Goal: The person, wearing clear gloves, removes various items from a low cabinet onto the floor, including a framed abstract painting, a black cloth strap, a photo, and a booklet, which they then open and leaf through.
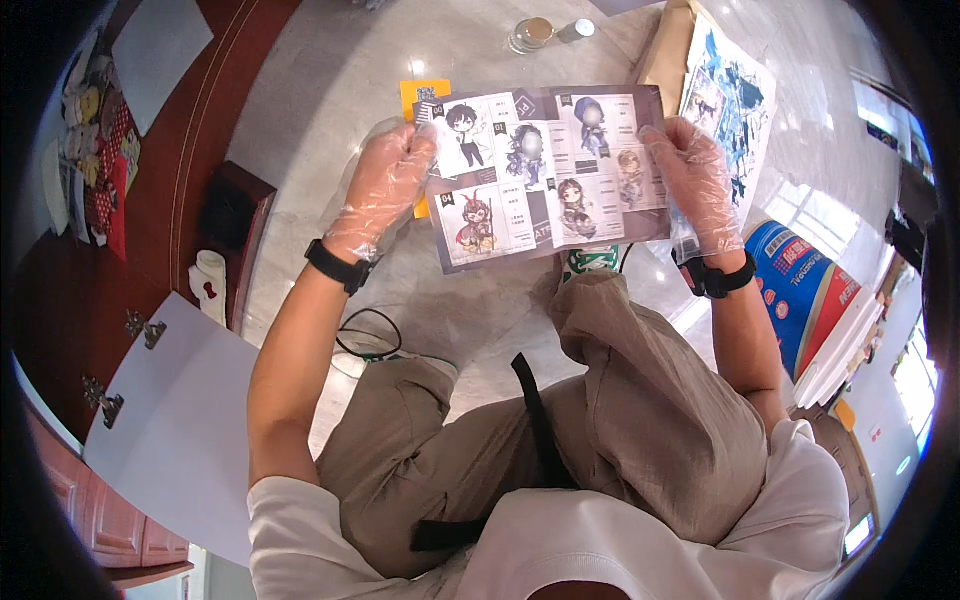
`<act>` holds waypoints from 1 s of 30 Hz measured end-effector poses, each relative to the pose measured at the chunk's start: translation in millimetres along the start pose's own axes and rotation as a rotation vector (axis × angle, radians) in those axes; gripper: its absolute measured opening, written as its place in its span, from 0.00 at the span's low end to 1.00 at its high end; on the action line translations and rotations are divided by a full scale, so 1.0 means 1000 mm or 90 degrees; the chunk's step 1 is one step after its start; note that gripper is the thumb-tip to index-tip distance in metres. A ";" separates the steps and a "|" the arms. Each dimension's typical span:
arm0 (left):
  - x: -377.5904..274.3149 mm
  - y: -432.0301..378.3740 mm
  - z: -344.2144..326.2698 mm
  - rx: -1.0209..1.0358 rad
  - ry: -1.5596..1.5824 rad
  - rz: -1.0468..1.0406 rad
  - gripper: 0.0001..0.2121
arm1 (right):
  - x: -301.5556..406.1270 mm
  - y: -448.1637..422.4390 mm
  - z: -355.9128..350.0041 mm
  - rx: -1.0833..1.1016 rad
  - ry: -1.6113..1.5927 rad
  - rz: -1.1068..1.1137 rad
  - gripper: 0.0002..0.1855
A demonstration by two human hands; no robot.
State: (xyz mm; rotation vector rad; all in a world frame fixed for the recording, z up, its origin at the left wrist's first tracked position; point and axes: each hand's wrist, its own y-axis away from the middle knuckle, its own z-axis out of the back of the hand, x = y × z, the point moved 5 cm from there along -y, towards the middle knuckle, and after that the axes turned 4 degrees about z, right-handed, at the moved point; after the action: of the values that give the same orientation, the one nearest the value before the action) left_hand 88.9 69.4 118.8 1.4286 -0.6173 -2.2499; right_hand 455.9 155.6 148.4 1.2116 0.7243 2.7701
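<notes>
A printed sheet (532,180) with cartoon character drawings and small writing is stretched out in front of me, above the floor. My left hand (394,176), in a clear plastic glove, pinches its left edge. On the opposite edge, my right hand (694,169) grips it in a matching glove. Both wrists wear black straps. Partly hidden behind the sheet's left side is a yellow card (424,91) with a printed code. Past my right hand lies a white sheet with blue paint marks (742,97), next to a brown paper packet (667,49).
A jar with a gold lid (538,31) and a small white-capped bottle (577,30) stand on the tiled floor. To the right is a blue and red bucket (799,292). A white board with metal clips (180,420) leans by the dark red cabinet (82,330) at left.
</notes>
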 end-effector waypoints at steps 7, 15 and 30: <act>0.037 0.017 0.005 0.034 0.068 0.059 0.16 | 0.000 0.002 0.063 -0.269 0.289 -0.015 0.30; 0.127 0.002 -0.009 -0.020 -0.069 0.068 0.19 | -0.108 -0.057 0.062 -0.236 0.309 -0.157 0.61; 0.131 0.003 0.003 -0.030 -0.110 0.068 0.20 | -0.139 -0.073 0.021 -0.090 -0.030 -0.233 0.25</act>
State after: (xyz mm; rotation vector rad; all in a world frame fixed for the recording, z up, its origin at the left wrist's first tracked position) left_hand 34.6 -4.9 25.5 1.1595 -0.6736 -2.3017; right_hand 555.6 200.1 34.0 0.9987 0.6566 2.4391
